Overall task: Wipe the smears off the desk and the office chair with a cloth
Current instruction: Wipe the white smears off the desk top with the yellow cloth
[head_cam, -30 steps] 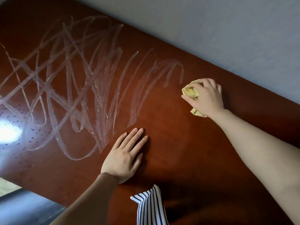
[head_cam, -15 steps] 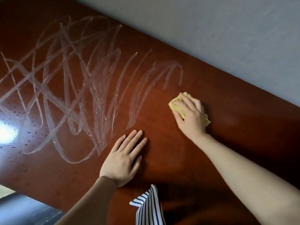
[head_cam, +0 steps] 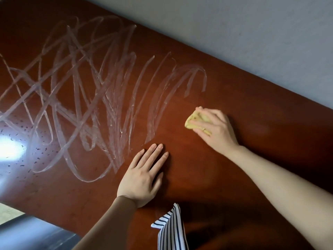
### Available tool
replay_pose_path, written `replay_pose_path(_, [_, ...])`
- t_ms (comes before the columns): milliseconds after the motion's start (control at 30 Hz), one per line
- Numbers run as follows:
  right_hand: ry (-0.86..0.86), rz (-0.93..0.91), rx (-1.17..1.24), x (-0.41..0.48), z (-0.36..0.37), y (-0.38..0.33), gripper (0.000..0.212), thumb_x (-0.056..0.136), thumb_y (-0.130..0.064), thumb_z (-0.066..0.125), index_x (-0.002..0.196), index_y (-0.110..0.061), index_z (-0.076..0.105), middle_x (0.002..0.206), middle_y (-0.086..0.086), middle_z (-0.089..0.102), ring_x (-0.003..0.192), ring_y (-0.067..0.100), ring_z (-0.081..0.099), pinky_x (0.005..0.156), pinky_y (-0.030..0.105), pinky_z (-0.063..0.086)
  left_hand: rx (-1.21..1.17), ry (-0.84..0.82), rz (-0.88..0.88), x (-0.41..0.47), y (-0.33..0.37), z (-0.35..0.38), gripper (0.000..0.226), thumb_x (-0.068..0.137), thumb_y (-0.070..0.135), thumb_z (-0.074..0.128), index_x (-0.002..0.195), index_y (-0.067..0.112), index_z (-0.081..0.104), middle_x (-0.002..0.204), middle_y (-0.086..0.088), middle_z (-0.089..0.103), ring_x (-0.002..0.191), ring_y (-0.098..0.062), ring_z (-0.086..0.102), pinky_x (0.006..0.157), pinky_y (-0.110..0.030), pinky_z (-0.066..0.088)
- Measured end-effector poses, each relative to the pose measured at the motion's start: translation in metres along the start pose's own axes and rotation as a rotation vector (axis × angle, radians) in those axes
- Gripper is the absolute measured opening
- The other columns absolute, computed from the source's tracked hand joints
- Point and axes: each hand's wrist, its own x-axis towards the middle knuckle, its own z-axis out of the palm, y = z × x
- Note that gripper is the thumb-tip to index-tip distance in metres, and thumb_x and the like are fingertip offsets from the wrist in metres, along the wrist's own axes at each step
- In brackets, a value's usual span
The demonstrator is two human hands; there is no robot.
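Note:
A reddish-brown desk (head_cam: 252,168) fills the view. White scribbled smears (head_cam: 86,98) cover its left and middle part, ending in a curved stroke near the centre. My right hand (head_cam: 214,130) presses a crumpled yellow cloth (head_cam: 193,121) onto the desk just right of the last smear. My left hand (head_cam: 142,174) lies flat on the desk, fingers together, its fingertips just below and right of the lower end of the nearest smears. The office chair is out of view.
A grey-white wall (head_cam: 252,33) runs along the desk's far edge. A striped piece of clothing (head_cam: 171,228) hangs at the bottom middle. A bright light glare (head_cam: 9,147) reflects off the desk at the left. A dark grey surface (head_cam: 36,235) shows below the desk's near edge.
My right hand has slid the yellow cloth down the desk toward me and slightly left. My left hand has stayed flat in place.

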Motion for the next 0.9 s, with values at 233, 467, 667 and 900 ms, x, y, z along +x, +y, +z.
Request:
replay_pose_path(233, [0.168, 0.442, -0.051, 0.068, -0.007, 0.043, 0.024, 0.085, -0.020, 0.068, 0.108, -0.018, 0.072, 0.132, 0.011, 0.051, 0.112, 0.033, 0.048, 0.093, 0.036, 0.038, 0.014, -0.009, -0.001, 0.000, -0.002, 0.001, 0.056, 0.094, 0.035, 0.036, 0.149, 0.021, 0.032, 0.156, -0.002, 0.024, 0.146, -0.017, 0.014, 0.118, -0.037, 0.010])
replay_pose_path(467, [0.325, 0.843, -0.026, 0.124, 0.010, 0.048, 0.027, 0.092, -0.028, 0.059, 0.116, -0.020, 0.069, 0.125, -0.001, 0.054, 0.115, 0.023, 0.041, 0.093, 0.021, 0.035, 0.020, -0.004, 0.005, 0.000, -0.002, 0.003, 0.056, 0.095, 0.036, 0.036, 0.149, 0.021, 0.031, 0.157, -0.002, 0.024, 0.146, -0.018, 0.015, 0.118, -0.038, 0.012])
replay_pose_path(667, [0.116, 0.374, 0.030, 0.137, 0.031, -0.016, 0.023, 0.090, -0.027, 0.062, 0.109, -0.020, 0.072, 0.120, 0.002, 0.059, 0.109, 0.027, 0.045, 0.094, 0.029, 0.039, 0.024, 0.010, 0.014, 0.001, -0.003, 0.002, 0.057, 0.094, 0.034, 0.037, 0.148, 0.021, 0.032, 0.156, -0.003, 0.025, 0.146, -0.018, 0.016, 0.118, -0.038, 0.012])
replay_pose_path(900, [0.082, -0.043, 0.041, 0.078, 0.044, -0.076, 0.016, 0.084, -0.015, 0.067, 0.097, -0.017, 0.076, 0.110, 0.009, 0.067, 0.093, 0.034, 0.056, 0.077, 0.043, 0.050, 0.023, 0.012, 0.014, 0.001, -0.002, 0.002, 0.057, 0.094, 0.035, 0.037, 0.149, 0.022, 0.030, 0.156, -0.002, 0.025, 0.146, -0.018, 0.016, 0.118, -0.037, 0.011])
